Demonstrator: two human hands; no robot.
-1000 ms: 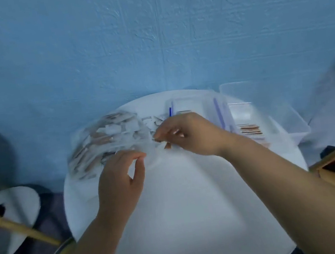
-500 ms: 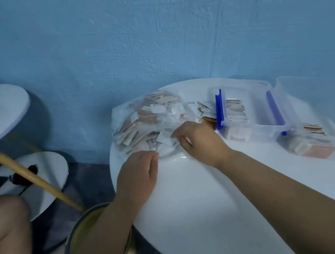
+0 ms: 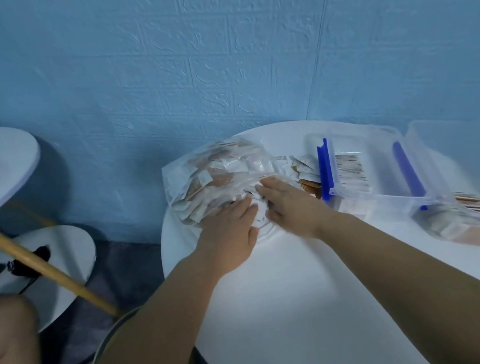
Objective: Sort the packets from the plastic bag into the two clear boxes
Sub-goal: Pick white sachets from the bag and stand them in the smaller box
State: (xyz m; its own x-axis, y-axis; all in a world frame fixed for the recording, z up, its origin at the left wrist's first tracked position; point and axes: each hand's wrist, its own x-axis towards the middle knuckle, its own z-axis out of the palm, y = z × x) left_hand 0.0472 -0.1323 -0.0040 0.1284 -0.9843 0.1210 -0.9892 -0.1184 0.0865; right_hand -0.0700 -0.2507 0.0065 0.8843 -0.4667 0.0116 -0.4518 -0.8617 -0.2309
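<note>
Mostly packets (image 3: pixel 350 170) inside both clear boxes (image 3: pixel 385 192).

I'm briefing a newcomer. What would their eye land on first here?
The bulging plastic bag of packets on the white table, far left, with the left hand and right hand resting on it. Then, to its right, the first clear box with blue latches and the second clear box, both holding packets.

your crumpled clear plastic bag (image 3: pixel 183 174) of white and tan packets (image 3: pixel 216 177) lies left of a blue-latched clear box (image 3: pixel 383 200) and a second clear box (image 3: pixel 444 219).
</note>
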